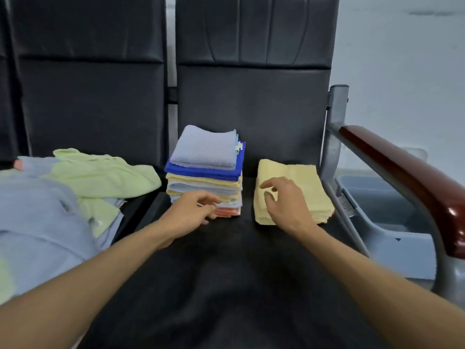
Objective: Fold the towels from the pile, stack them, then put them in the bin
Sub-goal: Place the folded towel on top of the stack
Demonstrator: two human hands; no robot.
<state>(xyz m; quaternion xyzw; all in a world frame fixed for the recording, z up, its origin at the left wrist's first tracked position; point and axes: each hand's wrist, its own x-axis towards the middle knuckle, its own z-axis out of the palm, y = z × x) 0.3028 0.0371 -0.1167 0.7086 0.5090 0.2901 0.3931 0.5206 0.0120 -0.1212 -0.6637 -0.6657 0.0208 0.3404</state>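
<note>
A black seat [226, 273] holds a stack of folded towels [206, 167]. Left of the stack sprawls the unfolded pile [63, 197]; far right of it sits a grey bin [382, 197]. Just right lies a folded yellow towel [302, 177], under the loosely spread right hand [284, 200]. The left hand [191, 212], fingers loosely curled, is at the stack's base, gripping nothing.
</note>
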